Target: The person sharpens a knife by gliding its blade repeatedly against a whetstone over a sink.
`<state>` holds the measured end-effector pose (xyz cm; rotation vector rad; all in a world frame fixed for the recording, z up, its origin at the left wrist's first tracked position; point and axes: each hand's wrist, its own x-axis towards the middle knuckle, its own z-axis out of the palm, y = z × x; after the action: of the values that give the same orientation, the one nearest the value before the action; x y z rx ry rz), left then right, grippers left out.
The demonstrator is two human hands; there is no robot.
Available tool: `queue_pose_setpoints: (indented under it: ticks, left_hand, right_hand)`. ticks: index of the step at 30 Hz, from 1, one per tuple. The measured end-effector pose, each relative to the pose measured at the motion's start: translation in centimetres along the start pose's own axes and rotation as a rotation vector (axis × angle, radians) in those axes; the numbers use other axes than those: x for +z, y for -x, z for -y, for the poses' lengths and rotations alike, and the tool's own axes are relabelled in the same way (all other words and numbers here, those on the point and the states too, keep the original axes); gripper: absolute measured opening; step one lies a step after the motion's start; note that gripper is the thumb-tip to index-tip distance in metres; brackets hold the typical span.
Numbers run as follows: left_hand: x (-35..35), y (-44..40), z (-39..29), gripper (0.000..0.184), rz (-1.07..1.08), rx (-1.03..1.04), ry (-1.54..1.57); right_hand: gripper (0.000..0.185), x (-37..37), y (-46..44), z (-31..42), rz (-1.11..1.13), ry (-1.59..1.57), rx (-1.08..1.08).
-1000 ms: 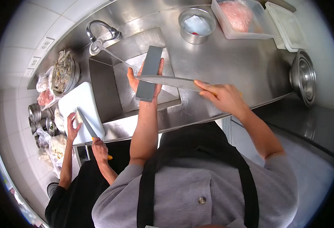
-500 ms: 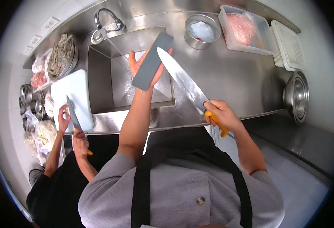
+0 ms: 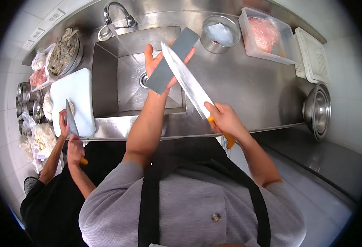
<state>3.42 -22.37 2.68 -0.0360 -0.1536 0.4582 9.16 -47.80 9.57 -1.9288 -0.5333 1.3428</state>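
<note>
A grey sharpening stone point(image 3: 184, 43) lies slanted across the palm of my left hand point(image 3: 152, 66), over the sink. My thumb stands out on one side and fingertips show at the far edge; the rest of the fingers are hidden beneath it. My right hand point(image 3: 227, 119) grips the orange handle of a large chef's knife point(image 3: 192, 87). Its wide blade crosses the stone at an angle, with the tip past the left edge. Whether the blade lies fully flat on the stone, I cannot tell.
Water runs from the faucet point(image 3: 121, 21) into the steel sink point(image 3: 105, 82). Left, a co-worker's hands hold a knife point(image 3: 71, 119) over a white cutting board point(image 3: 76, 88). Right stand a metal pot point(image 3: 218, 47), a plastic tub point(image 3: 251, 46) of wrapped meat and steel bowls point(image 3: 321, 111).
The knife has slid left across the stone, its tip moving from the stone's face to beyond the left edge. My right hand followed leftward. The co-worker's knife has shifted slightly too.
</note>
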Motion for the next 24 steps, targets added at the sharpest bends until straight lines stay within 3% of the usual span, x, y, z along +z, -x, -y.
queue_pose_setpoints:
  ticks: [1,6,8,13,15,16,19,21,24]
  left_hand:
    - [0.0,0.1,0.3,0.093,0.096,-0.052,0.057]
    - [0.5,0.9,1.6,0.095,-0.115,-0.091,-0.097]
    - [-0.5,0.8,1.1,0.095,-0.078,-0.101,-0.065]
    - [0.1,0.1,0.5,0.091,-0.013,-0.044,-0.042]
    - [0.7,-0.4,0.4,0.09,-0.286,0.11,-0.052]
    - [-0.2,-0.1,0.4,0.089,0.015,0.008,0.081]
    - [0.0,0.9,2.1,0.091,-0.161,-0.048,-0.037]
    - [-0.2,0.9,2.5,0.09,-0.125,-0.045,-0.041]
    - [-1.0,0.4,1.5,0.092,-0.089,0.006,0.009]
  right_hand:
    - [0.058,0.1,-1.2,1.0,-0.044,0.014,-0.016]
    - [0.055,-0.5,-8.0,6.6,-0.204,-0.125,-0.129]
    - [0.055,-0.6,-10.3,7.4,-0.239,-0.367,-0.224]
    - [0.054,2.1,-5.3,3.1,-0.119,-0.161,-0.184]
    - [0.054,2.1,-2.9,1.8,-0.034,-0.026,-0.093]
    - [0.054,1.7,-3.8,2.3,-0.036,-0.033,-0.09]
    - [0.057,-1.6,-9.2,5.5,-0.204,-0.087,-0.22]
    - [0.055,-0.3,-9.5,5.9,-0.24,-0.173,-0.225]
    - [0.053,1.9,-5.6,4.4,-0.073,-0.078,-0.168]
